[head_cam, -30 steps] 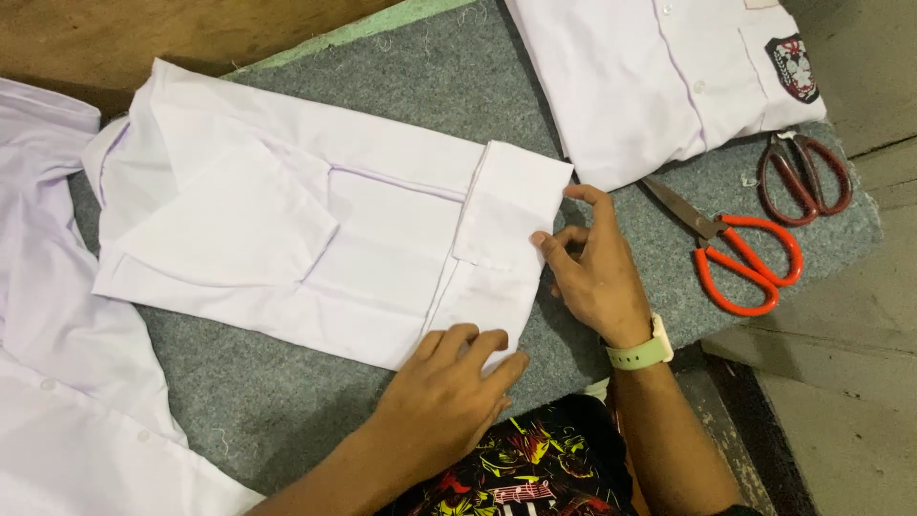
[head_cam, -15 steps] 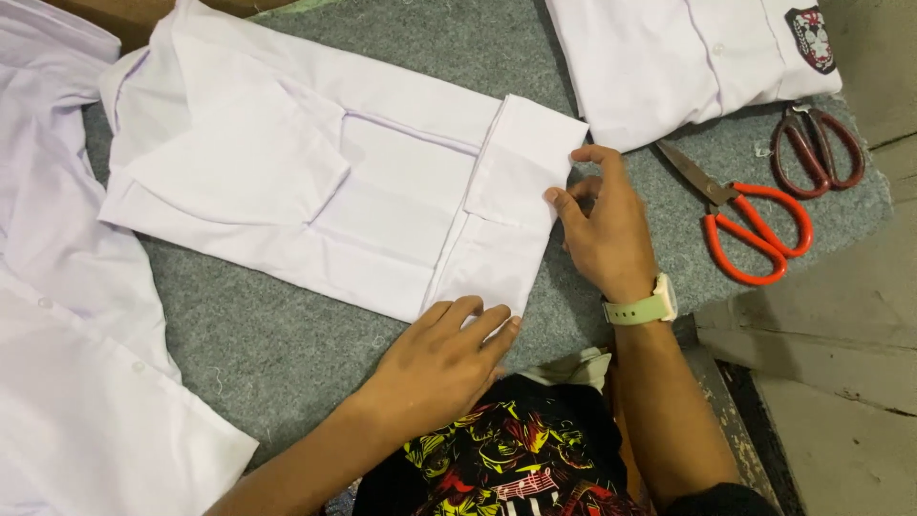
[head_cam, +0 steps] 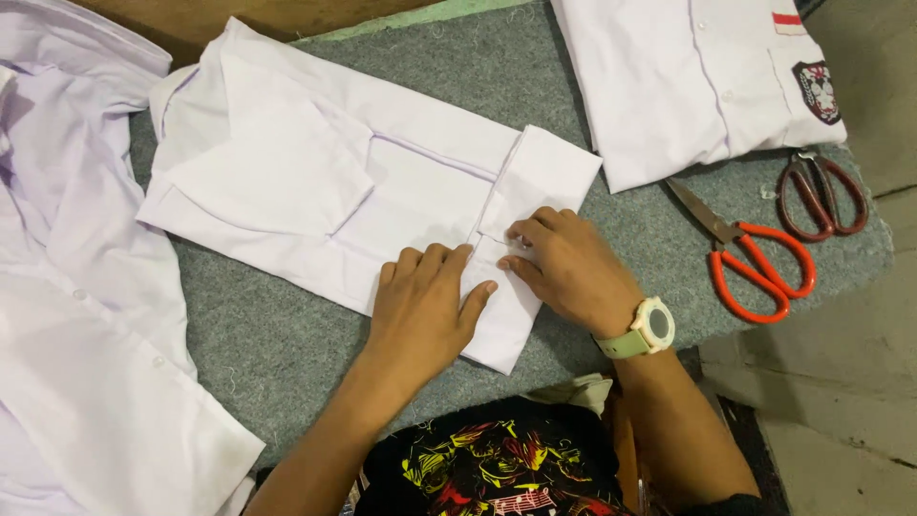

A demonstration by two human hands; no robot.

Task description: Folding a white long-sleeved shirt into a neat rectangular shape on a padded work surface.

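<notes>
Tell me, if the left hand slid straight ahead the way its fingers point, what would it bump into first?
The left hand lies flat on the folded white shirt, fingers aimed up-right. It would probably meet the folded-back end flap first, though the right hand's fingertips sit very close.

We see a plain white folded shirt (head_cam: 315, 191) on the grey felt of the bench (head_cam: 277, 354), with a strip of pale green and brown wood at the far edge. To the right lie scissors with orange handles (head_cam: 755, 268) and a dark red pair (head_cam: 821, 196), beside a white shirt with a red-and-black crest (head_cam: 688, 86). The watch (head_cam: 645, 330) is white on a pale green strap, and the near garment (head_cam: 497, 468) is black with yellow and red print.
</notes>
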